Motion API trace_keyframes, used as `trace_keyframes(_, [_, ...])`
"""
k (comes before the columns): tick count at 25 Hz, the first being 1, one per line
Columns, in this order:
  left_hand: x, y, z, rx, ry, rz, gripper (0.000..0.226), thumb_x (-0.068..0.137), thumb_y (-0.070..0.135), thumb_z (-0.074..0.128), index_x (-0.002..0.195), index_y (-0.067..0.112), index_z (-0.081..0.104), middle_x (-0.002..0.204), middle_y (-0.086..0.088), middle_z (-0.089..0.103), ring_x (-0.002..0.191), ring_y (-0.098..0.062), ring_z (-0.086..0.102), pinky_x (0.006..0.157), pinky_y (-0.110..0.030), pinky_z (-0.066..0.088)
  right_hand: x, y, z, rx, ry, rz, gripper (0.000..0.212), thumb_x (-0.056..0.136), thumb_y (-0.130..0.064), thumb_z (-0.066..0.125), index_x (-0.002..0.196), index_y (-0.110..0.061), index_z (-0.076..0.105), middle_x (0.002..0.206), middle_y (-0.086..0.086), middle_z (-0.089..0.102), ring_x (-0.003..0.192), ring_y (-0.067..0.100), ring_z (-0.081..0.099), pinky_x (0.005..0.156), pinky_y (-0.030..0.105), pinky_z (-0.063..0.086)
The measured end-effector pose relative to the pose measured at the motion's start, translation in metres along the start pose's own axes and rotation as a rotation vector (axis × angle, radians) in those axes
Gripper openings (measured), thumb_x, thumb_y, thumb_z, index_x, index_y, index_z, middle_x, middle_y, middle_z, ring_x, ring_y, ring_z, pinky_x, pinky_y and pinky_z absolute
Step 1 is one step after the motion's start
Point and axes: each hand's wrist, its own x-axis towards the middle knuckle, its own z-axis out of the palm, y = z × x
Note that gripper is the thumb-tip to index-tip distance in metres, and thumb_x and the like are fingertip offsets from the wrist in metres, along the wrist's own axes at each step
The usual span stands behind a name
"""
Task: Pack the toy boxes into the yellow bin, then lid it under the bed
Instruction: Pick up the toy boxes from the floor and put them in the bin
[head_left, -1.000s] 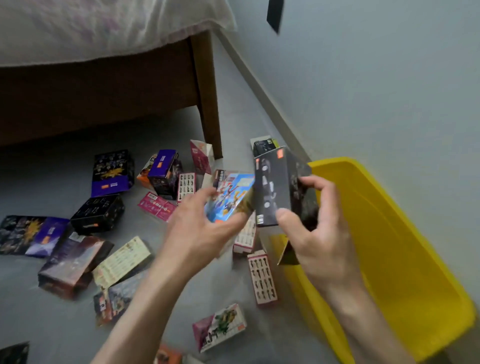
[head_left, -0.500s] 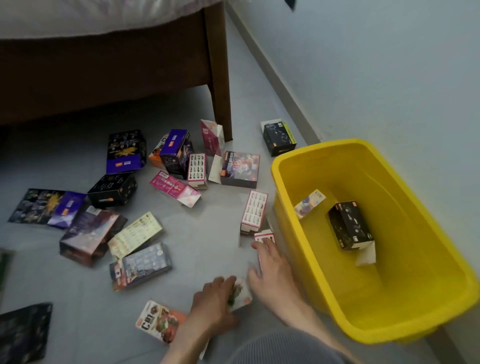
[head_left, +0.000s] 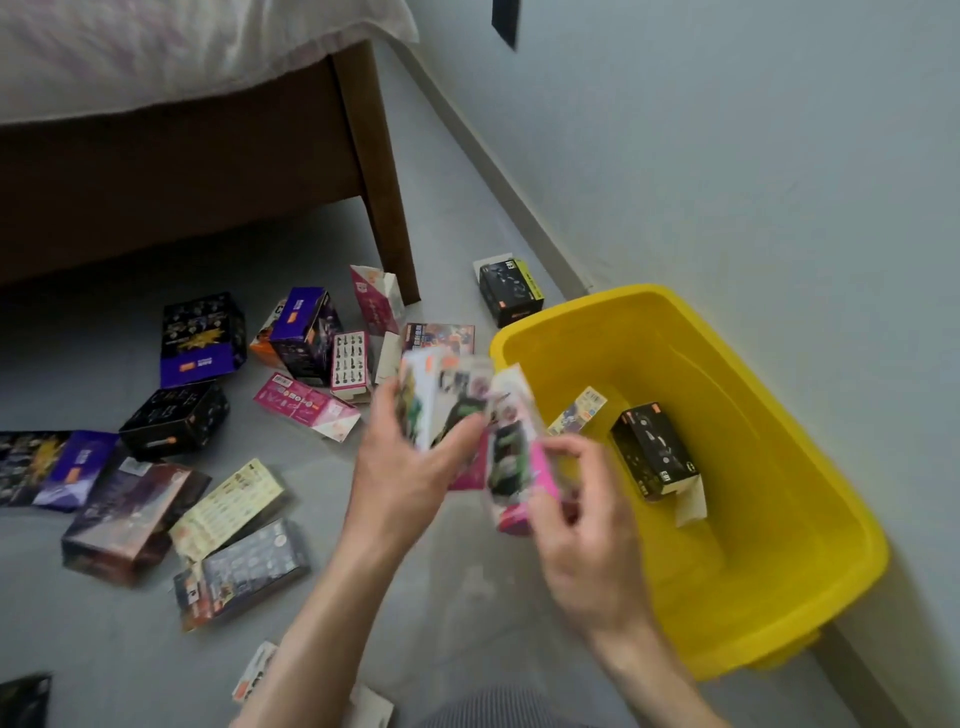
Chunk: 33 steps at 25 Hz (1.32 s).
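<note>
two hands gripping blurred toy boxes: left hand (head_left: 400, 467) white box (head_left: 431, 400), right hand (head_left: 582, 525) pink box (head_left: 519, 457), beside yellow bin (head_left: 810, 519).

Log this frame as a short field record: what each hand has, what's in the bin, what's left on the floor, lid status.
left hand: holds a white-and-green box
right hand: holds a pink box, beside the bin rim
yellow bin: on the floor by the wall; holds a black box and a small pale box
floor: many boxes unpacked, one black box behind the bin
lid: not in view
bed: far left
</note>
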Motion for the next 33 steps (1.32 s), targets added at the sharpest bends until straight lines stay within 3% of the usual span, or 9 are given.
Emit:
trace_keyframes(6, [0.028,0.073,0.063,0.068,-0.391,-0.056,0.050,0.085,0.078,0.042,0.102,0.038,0.067,0.089,0.029,0.071,0.078,0.014,0.064,0.076,-0.022,0.046,0.025,-0.033,-0.075,-0.433,0.310,-0.107,0.032,0.088,-0.039,0.059,0.110,-0.016,0.061,0.111,-0.001,0.061,0.099,0.020,0.060,0.076,0.029,0.051])
trace_keyframes(10, [0.033,0.003,0.044,0.132,-0.071,-0.092,0.041,0.096,0.053,0.049,0.122,0.026,0.064,0.117,0.012,0.066,0.099,-0.001,0.059,0.078,-0.023,0.047,0.013,-0.017,-0.060,-0.473,0.271,-0.225,0.023,0.088,-0.030,0.060,0.103,-0.013,0.066,0.120,0.004,0.064,0.112,0.018,0.052,0.092,0.038,0.045])
trace_keyframes(15, [0.008,-0.103,-0.027,0.636,0.087,-0.292,0.041,0.089,0.023,0.056,0.130,0.021,0.059,0.133,-0.004,0.060,0.117,-0.024,0.057,0.097,-0.036,0.046,0.013,0.006,0.042,-0.353,-0.203,-0.271,0.024,0.086,-0.021,0.057,0.108,-0.016,0.063,0.109,0.000,0.065,0.101,0.018,0.059,0.085,0.032,0.048])
trace_keyframes(18, [-0.030,-0.140,-0.079,0.866,0.096,-0.342,0.056,0.078,0.016,0.056,0.133,0.024,0.055,0.138,-0.005,0.055,0.124,-0.027,0.051,0.098,-0.040,0.045,0.040,0.039,0.109,-0.570,-0.516,-0.128,0.052,0.086,-0.020,0.061,0.137,-0.014,0.050,0.145,0.010,0.048,0.123,0.034,0.050,0.098,0.041,0.045])
trace_keyframes(21, [-0.073,-0.177,-0.128,1.115,-0.319,-0.460,0.081,0.076,0.019,0.062,0.149,0.032,0.032,0.162,-0.003,0.019,0.146,-0.027,0.021,0.108,-0.045,0.034,0.073,0.070,0.158,-0.838,-0.671,-0.047,0.081,0.086,-0.014,0.062,0.155,-0.024,0.022,0.167,0.004,0.010,0.141,0.038,0.031,0.105,0.048,0.039])
trace_keyframes(23, [-0.102,-0.197,-0.145,1.208,-0.520,-0.503,0.085,0.083,0.025,0.064,0.154,0.034,0.019,0.165,-0.003,-0.002,0.150,-0.029,0.004,0.113,-0.047,0.028,0.083,0.086,0.174,-1.000,-0.713,-0.040,0.087,0.086,-0.015,0.063,0.157,-0.025,0.014,0.166,0.006,0.010,0.140,0.040,0.030,0.102,0.049,0.042])
trace_keyframes(26, [-0.117,-0.207,-0.141,1.297,-0.347,-0.418,0.059,0.084,0.043,0.063,0.139,0.031,0.042,0.152,-0.002,0.036,0.140,-0.024,0.029,0.105,-0.034,0.033,0.084,0.089,0.168,-1.169,-0.736,0.001,0.073,0.086,-0.031,0.068,0.148,-0.017,0.032,0.146,0.015,0.039,0.121,0.037,0.049,0.087,0.042,0.045])
trace_keyframes(30, [-0.066,-0.149,-0.097,0.594,0.214,-0.317,0.058,0.066,0.079,0.066,0.094,0.029,0.064,0.095,0.008,0.072,0.095,-0.008,0.065,0.082,-0.037,0.054,0.059,0.058,0.131,-0.749,-0.623,0.116,0.059,0.076,-0.048,0.070,0.123,-0.015,0.055,0.122,0.008,0.055,0.114,0.028,0.052,0.089,0.036,0.046])
trace_keyframes(33, [-0.012,-0.062,-0.044,0.180,0.173,-0.120,0.047,0.060,0.064,0.075,0.095,0.038,0.058,0.087,0.014,0.073,0.075,0.001,0.068,0.066,-0.029,0.058,0.049,0.014,0.063,-0.249,-0.116,0.001,0.054,0.070,-0.051,0.073,0.116,-0.031,0.052,0.102,-0.014,0.056,0.094,0.000,0.057,0.070,0.012,0.047])
